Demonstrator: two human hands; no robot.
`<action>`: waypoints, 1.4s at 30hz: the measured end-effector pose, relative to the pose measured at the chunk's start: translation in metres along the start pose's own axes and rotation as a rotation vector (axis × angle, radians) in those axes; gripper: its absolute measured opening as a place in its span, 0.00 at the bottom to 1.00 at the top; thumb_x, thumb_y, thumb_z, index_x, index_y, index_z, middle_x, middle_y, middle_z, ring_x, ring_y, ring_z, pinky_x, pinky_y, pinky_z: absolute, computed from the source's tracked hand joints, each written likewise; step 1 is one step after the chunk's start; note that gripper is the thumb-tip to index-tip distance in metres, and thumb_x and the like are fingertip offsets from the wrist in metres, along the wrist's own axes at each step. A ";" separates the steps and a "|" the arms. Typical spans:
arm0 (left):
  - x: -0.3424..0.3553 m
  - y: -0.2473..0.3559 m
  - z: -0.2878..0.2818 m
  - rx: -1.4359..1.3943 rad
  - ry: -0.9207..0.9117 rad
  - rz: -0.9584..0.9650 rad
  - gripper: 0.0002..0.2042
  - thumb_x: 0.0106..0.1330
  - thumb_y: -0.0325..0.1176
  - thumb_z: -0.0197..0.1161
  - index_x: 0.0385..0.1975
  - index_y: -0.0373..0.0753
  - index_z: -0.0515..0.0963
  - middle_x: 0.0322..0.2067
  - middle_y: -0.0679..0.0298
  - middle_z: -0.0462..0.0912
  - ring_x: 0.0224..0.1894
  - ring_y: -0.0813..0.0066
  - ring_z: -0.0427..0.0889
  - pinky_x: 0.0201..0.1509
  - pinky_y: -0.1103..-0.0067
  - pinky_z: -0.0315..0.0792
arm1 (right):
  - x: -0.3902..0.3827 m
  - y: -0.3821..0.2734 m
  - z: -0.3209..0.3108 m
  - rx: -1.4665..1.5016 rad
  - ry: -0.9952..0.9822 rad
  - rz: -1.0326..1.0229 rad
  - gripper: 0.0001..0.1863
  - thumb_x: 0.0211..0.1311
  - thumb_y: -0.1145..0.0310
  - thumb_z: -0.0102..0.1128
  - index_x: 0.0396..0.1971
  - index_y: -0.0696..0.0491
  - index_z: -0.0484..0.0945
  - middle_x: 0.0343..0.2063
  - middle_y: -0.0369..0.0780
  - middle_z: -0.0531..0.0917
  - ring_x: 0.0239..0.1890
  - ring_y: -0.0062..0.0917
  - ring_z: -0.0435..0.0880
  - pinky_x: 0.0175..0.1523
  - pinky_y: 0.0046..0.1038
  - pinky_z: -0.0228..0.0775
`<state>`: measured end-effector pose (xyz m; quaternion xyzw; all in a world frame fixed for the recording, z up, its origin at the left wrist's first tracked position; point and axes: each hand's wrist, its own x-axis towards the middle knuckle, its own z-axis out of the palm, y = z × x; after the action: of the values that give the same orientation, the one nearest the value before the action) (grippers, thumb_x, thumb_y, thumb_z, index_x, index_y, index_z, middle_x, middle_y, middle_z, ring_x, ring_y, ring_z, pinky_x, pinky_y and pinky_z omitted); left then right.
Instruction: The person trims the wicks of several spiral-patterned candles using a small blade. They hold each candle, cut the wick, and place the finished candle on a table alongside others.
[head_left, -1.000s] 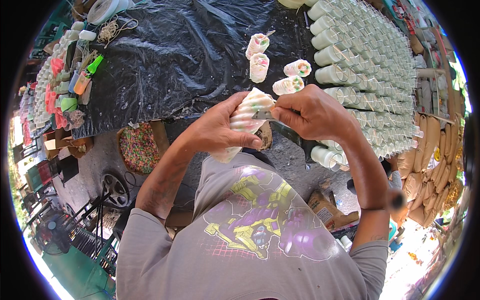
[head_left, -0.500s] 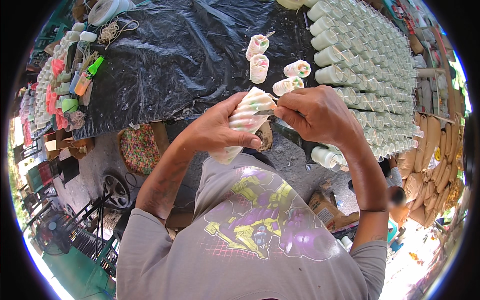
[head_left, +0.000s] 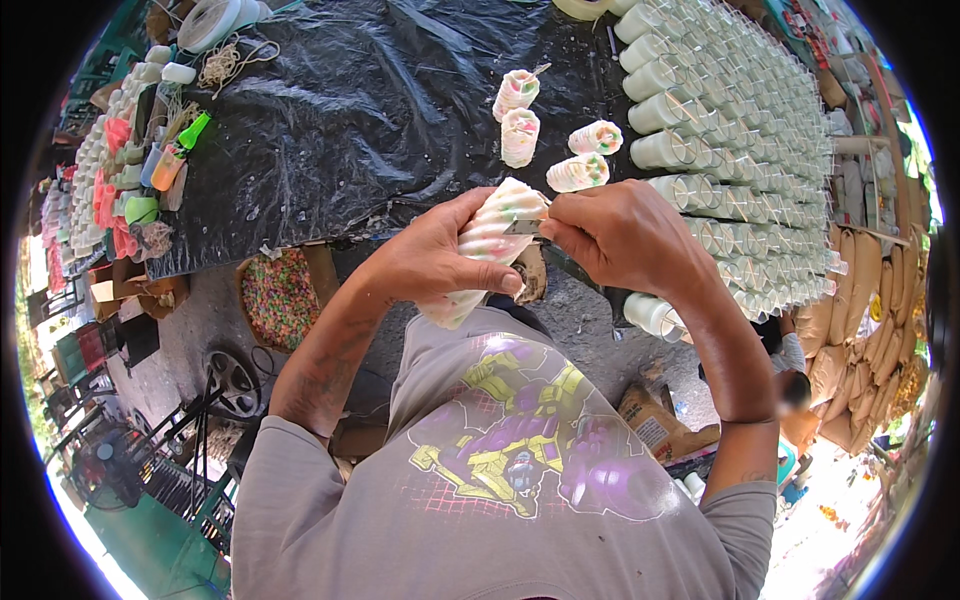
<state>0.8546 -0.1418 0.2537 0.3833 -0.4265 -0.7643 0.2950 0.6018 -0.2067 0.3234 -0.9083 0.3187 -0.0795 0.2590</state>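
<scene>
My left hand (head_left: 428,255) is wrapped round a white candle (head_left: 488,238) with spiral ridges and pink and green flecks. The candle is held tilted above my lap, its upper end toward my right hand (head_left: 628,232). Pinched in the fingers of that hand is a thin grey metal blade (head_left: 522,228), which lies against the candle's upper end. My right fingertips are close to the candle's edge. Beyond my hands, several similar ridged candles (head_left: 519,137) lie on the black plastic sheet (head_left: 350,120), with coloured bits showing in their ends.
Rows of whitish candles in glasses (head_left: 665,150), with sticks across their tops, fill the right side. At left stand bottles (head_left: 168,165), a string bundle (head_left: 222,65) and pale cups. A box of coloured bits (head_left: 280,300) sits below the table edge. Brown sacks (head_left: 850,290) are stacked far right.
My right hand has shifted slightly down and left along the candle's upper end, and the grey blade shows more plainly. My left hand keeps its hold, with the candle almost unmoved.
</scene>
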 end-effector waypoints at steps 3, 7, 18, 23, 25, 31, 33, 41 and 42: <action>0.000 0.001 0.001 0.028 -0.002 0.016 0.45 0.56 0.37 0.89 0.73 0.35 0.69 0.55 0.63 0.83 0.55 0.75 0.83 0.61 0.74 0.79 | 0.000 0.003 -0.001 0.141 -0.075 0.071 0.12 0.72 0.61 0.68 0.31 0.54 0.84 0.20 0.46 0.83 0.24 0.45 0.85 0.30 0.43 0.73; -0.001 0.007 -0.003 0.055 -0.003 0.001 0.46 0.55 0.36 0.89 0.73 0.36 0.69 0.56 0.63 0.83 0.56 0.75 0.82 0.62 0.74 0.78 | 0.000 0.004 -0.014 0.500 -0.161 0.219 0.12 0.74 0.63 0.68 0.32 0.56 0.85 0.22 0.47 0.84 0.25 0.46 0.84 0.31 0.41 0.73; -0.001 0.009 -0.006 -0.071 -0.011 -0.097 0.51 0.49 0.33 0.90 0.75 0.38 0.67 0.58 0.66 0.82 0.59 0.77 0.80 0.65 0.75 0.74 | -0.006 0.001 0.017 0.262 0.115 0.027 0.11 0.75 0.62 0.67 0.34 0.54 0.82 0.24 0.46 0.84 0.28 0.46 0.84 0.32 0.43 0.72; -0.002 0.010 -0.004 -0.086 -0.004 -0.048 0.48 0.51 0.36 0.91 0.72 0.35 0.69 0.56 0.64 0.82 0.57 0.75 0.81 0.62 0.75 0.77 | -0.007 0.003 0.024 0.255 0.109 0.040 0.11 0.75 0.62 0.66 0.34 0.53 0.82 0.25 0.45 0.85 0.29 0.47 0.85 0.33 0.44 0.73; -0.002 0.008 -0.005 -0.109 -0.008 -0.060 0.48 0.51 0.36 0.91 0.72 0.36 0.70 0.56 0.63 0.82 0.57 0.75 0.82 0.63 0.75 0.77 | -0.007 0.003 0.025 0.241 0.111 0.030 0.11 0.75 0.61 0.66 0.35 0.52 0.82 0.24 0.45 0.85 0.29 0.47 0.85 0.33 0.44 0.73; -0.002 0.006 -0.006 -0.112 -0.013 -0.070 0.47 0.51 0.36 0.91 0.72 0.36 0.71 0.55 0.63 0.83 0.56 0.74 0.83 0.63 0.73 0.77 | -0.004 0.002 0.021 0.157 0.118 0.002 0.11 0.75 0.60 0.65 0.35 0.51 0.83 0.23 0.43 0.85 0.27 0.46 0.86 0.31 0.45 0.73; 0.000 0.005 -0.006 -0.125 -0.021 -0.085 0.47 0.51 0.36 0.91 0.72 0.36 0.71 0.55 0.63 0.83 0.56 0.74 0.83 0.63 0.73 0.77 | -0.003 0.004 0.018 0.140 0.098 -0.012 0.10 0.75 0.61 0.65 0.35 0.51 0.83 0.23 0.43 0.85 0.27 0.45 0.86 0.31 0.45 0.73; 0.000 0.011 -0.002 -0.123 -0.015 -0.055 0.47 0.52 0.35 0.91 0.72 0.36 0.70 0.56 0.63 0.83 0.57 0.73 0.82 0.63 0.73 0.77 | -0.004 0.000 0.018 0.121 0.146 -0.037 0.10 0.74 0.60 0.66 0.34 0.51 0.83 0.24 0.42 0.86 0.27 0.43 0.87 0.30 0.43 0.73; 0.000 0.011 -0.003 -0.120 -0.015 -0.055 0.47 0.52 0.35 0.90 0.72 0.35 0.70 0.57 0.63 0.83 0.58 0.73 0.82 0.64 0.73 0.77 | -0.004 0.000 0.018 0.105 0.160 -0.034 0.11 0.74 0.60 0.67 0.34 0.51 0.83 0.24 0.42 0.86 0.27 0.43 0.87 0.30 0.43 0.73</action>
<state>0.8585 -0.1486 0.2627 0.3709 -0.3716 -0.7989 0.2933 0.6041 -0.1967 0.3085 -0.8895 0.3183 -0.1729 0.2785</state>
